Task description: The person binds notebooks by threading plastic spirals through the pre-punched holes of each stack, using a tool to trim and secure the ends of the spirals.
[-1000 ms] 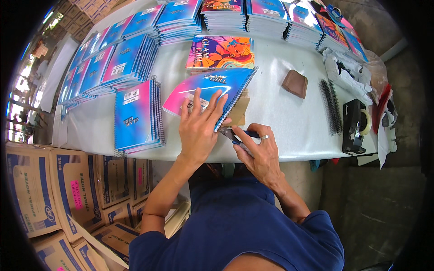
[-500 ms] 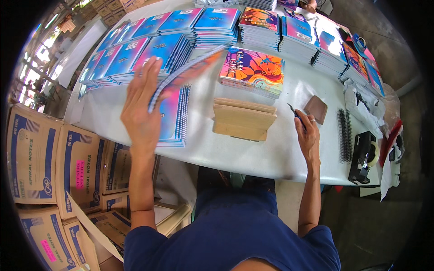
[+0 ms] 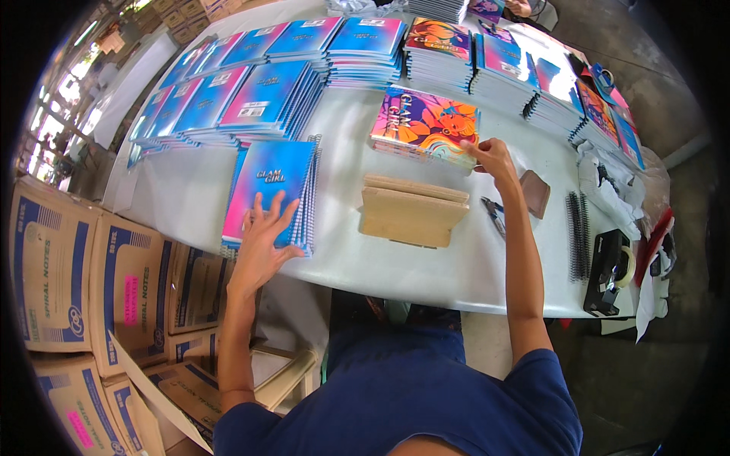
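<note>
Stacking, I'd judge — left hand (image 3: 262,245) spread open on the blue-pink spiral notebook (image 3: 272,169) topping the near-left pile (image 3: 309,209); right hand (image 3: 494,158), fingers nearly together, at the orange notebooks' (image 3: 426,121) corner, hold unclear — separating 1 calls for care.

A pale, glossy table (image 3: 342,266) carries everything here. Under the left hand (image 3: 266,232) lies a pile of blue-and-pink spiral notebooks (image 3: 268,171); at the fingertips of the right hand (image 3: 496,161) is a pile with orange illustrated covers (image 3: 424,125). A brown cardboard piece (image 3: 414,216) stands between the hands. Pliers (image 3: 493,216) lie just nearer the person than the right hand, and a brown folded item (image 3: 535,194) just right of it. Farther right are black spiral coils (image 3: 576,237), a black tape dispenser (image 3: 606,273) and crumpled white wrapping (image 3: 608,190). Beyond both hands, stacked notebooks (image 3: 300,39) line the far side.
</note>
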Motion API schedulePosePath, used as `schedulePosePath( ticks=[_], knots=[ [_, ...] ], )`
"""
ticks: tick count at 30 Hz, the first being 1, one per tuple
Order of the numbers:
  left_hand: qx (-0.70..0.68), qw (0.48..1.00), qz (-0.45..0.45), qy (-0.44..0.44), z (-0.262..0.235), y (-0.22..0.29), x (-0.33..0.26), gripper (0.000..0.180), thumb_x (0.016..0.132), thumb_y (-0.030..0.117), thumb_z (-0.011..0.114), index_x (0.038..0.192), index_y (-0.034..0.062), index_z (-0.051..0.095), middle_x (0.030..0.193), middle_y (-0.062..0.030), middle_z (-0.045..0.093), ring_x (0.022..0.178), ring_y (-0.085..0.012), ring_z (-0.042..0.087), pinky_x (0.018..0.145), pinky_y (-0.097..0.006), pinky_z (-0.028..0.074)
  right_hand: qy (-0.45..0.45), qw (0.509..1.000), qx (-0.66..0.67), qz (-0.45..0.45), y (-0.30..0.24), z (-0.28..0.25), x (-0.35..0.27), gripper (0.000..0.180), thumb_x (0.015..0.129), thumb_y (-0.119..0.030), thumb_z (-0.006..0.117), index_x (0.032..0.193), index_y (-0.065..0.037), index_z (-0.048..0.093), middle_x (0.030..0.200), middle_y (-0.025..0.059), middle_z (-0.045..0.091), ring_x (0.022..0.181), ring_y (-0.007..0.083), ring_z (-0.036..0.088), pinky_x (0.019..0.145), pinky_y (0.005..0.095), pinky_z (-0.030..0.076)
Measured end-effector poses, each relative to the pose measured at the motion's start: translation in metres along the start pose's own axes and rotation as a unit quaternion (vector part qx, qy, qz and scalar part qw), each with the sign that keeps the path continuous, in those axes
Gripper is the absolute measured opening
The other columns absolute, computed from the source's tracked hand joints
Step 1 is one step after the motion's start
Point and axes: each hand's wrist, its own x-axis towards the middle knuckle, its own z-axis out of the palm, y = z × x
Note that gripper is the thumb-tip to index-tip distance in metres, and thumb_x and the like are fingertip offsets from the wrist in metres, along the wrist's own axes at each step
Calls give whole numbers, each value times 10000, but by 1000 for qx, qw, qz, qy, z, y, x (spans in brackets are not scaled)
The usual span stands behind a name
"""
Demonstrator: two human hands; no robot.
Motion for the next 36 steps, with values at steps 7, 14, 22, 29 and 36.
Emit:
schedulePosePath(
  ticks=[7, 14, 22, 29, 36],
  knots=[
    [-89, 982, 63, 152, 3, 37, 55, 775, 789, 360, 733, 1462, 170, 401, 1554, -127, 292, 1448, -415, 156, 1122, -584, 157, 22, 999, -19, -46, 1, -12, 16, 298, 805, -216, 759, 797, 51, 628, 726, 93, 647, 641, 149, 633, 556, 272, 541],
    [-450, 873, 44, 182, 5, 91, 152, 626, 862, 148, 690, 1414, 3, 434, 1456, -158, 441, 1301, -219, 442, 1085, -338, 327, 66, 951, 237, -189, -46, -28, -96, 146, 845, -95, 723, 829, -2, 612, 758, 16, 624, 690, 70, 525, 655, 223, 435],
    [-530, 831, 145, -87, -14, 116, 140, 459, 921, 178, 628, 1329, -8, 530, 1407, -96, 511, 1171, -139, 519, 988, -293, 418, -32, 934, 327, -138, 8, -20, -147, 238, 846, 45, 683, 1073, 7, 619, 977, 43, 687, 911, 125, 640, 851, 290, 508],
    [-637, 765, 72, 64, 88, 92, 114, 1040, 787, 487, 747, 1525, 60, 152, 1528, -151, 322, 1397, -276, 317, 1126, -399, 282, -138, 976, 75, -148, 19, 3, -161, 718, 810, 101, 606, 1437, -20, 278, 1431, 162, 387, 1321, 300, 409, 1095, 393, 304],
    [-603, 795, 64, 0, 87, 70, 122, 1071, 615, 355, 896, 1457, -2, 338, 1436, -136, 459, 1283, -217, 475, 1057, -334, 397, 98, 980, -72, -160, 52, -100, -88, 186, 779, -20, 680, 964, -33, 666, 949, 125, 663, 880, 253, 640, 778, 346, 501]
  ],
)
